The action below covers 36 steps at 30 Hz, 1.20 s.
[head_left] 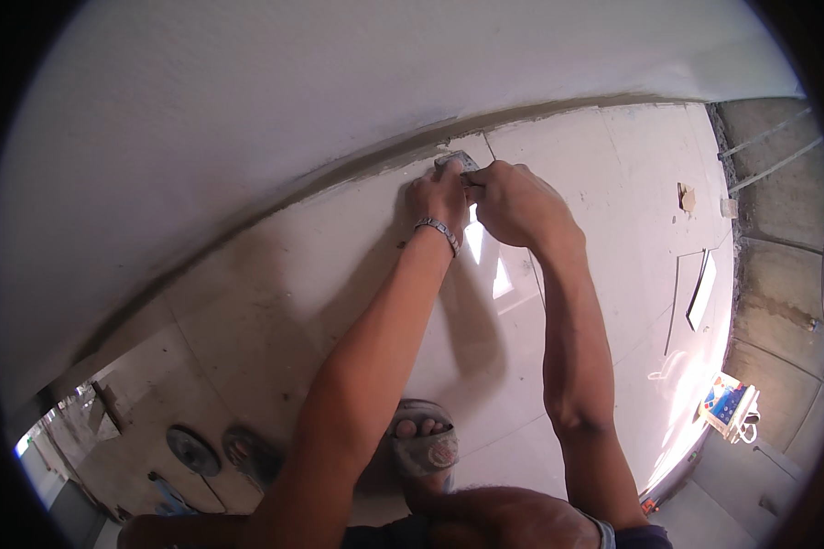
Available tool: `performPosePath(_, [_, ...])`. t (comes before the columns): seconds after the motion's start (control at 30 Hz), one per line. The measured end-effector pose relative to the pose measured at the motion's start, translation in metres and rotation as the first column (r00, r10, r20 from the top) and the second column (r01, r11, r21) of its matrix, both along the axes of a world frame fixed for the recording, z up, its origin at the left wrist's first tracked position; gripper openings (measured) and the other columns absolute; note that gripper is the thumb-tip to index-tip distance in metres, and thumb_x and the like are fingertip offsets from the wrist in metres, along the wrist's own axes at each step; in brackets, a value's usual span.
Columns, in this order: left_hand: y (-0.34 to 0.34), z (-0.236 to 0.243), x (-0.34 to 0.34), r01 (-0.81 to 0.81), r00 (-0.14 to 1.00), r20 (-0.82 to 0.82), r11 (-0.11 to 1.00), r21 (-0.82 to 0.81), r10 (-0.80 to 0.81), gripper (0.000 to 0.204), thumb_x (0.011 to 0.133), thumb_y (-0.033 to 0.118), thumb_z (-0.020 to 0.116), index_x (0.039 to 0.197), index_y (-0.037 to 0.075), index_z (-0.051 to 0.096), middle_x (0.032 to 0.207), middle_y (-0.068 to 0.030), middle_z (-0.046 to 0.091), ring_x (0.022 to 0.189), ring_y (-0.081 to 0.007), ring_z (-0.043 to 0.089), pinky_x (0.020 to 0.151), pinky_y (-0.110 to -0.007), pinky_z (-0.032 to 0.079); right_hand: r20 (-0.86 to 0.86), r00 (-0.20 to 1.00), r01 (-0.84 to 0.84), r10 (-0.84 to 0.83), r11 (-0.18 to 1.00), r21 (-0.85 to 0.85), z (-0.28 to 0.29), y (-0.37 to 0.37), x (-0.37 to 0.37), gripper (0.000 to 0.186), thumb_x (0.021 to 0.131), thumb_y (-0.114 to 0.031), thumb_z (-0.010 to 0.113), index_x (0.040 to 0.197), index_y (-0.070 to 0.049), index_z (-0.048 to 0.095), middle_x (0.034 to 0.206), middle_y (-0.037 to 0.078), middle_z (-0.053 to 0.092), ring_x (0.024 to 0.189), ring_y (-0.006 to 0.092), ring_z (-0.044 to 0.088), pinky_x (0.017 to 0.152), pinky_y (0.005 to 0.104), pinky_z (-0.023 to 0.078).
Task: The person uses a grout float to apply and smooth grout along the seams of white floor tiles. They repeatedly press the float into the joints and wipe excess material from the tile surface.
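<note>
My right hand (526, 206) is wrapped round the handle end of a small grey flat-bladed scraper, smeared with mortar. The blade (468, 159) points toward the foot of the wall. My left hand (437, 197), with a metal band at the wrist, is closed against the same scraper, its fingertips at the blade. Both hands meet just above the pale floor tiles (568, 311). Beyond them a rough grey mortar strip (384, 154) runs along the joint between floor and white wall (339, 82). My fingers hide most of the handle.
My sandalled foot (426, 439) stands on the tiles below my arms. A dark round disc (192, 449) lies at the lower left. To the right are a cardboard scrap (686, 198), a narrow tile strip (702, 291) and a printed bag (730, 405) near the floor's broken edge.
</note>
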<state>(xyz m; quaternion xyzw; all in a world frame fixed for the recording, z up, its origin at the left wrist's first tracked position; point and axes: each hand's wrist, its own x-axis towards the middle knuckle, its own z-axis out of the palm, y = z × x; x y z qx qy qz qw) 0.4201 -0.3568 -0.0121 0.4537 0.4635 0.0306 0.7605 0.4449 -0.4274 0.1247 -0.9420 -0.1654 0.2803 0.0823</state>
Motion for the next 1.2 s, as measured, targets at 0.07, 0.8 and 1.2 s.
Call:
performPosePath(0.07, [0.008, 0.0, 0.002, 0.02, 1.0, 0.005, 0.999, 0.05, -0.02, 0.044, 0.089, 0.032, 0.064, 0.1, -0.009, 0.074, 0.095, -0.0189, 0.077, 0.087, -0.0295, 0.073, 0.081, -0.04, 0.056, 0.06, 0.998, -0.03, 0.034, 0.998, -0.055, 0.0, 0.011, -0.007, 0.028, 0.096, -0.013, 0.054, 0.112, -0.007, 0.076, 0.096, 0.024, 0.073, 0.093, 0.0435, 0.069, 0.085, 0.0496, 0.055])
performPosePath(0.8, [0.018, -0.026, 0.002, 0.071, 0.997, 0.013, 0.959, 0.274, -0.077, 0.043, 0.092, 0.031, 0.058, 0.1, -0.008, 0.074, 0.098, -0.0222, 0.076, 0.091, -0.0305, 0.074, 0.084, -0.04, 0.056, 0.1, 0.991, -0.091, 0.087, 0.995, 0.037, -0.009, 0.021, -0.012, 0.029, 0.094, -0.012, 0.051, 0.103, -0.002, 0.076, 0.093, 0.028, 0.071, 0.091, 0.0453, 0.069, 0.085, 0.0508, 0.054])
performPosePath(1.2, [0.018, -0.037, -0.012, 0.046, 0.999, -0.006, 0.977, 0.208, -0.046, 0.05, 0.092, 0.038, 0.054, 0.102, -0.006, 0.075, 0.106, -0.0262, 0.075, 0.104, -0.0373, 0.071, 0.095, -0.042, 0.051, 0.063, 0.993, -0.102, 0.099, 0.993, 0.051, -0.005, 0.019, -0.016, 0.028, 0.096, -0.016, 0.052, 0.102, -0.003, 0.076, 0.091, 0.027, 0.071, 0.089, 0.0468, 0.068, 0.083, 0.0524, 0.054])
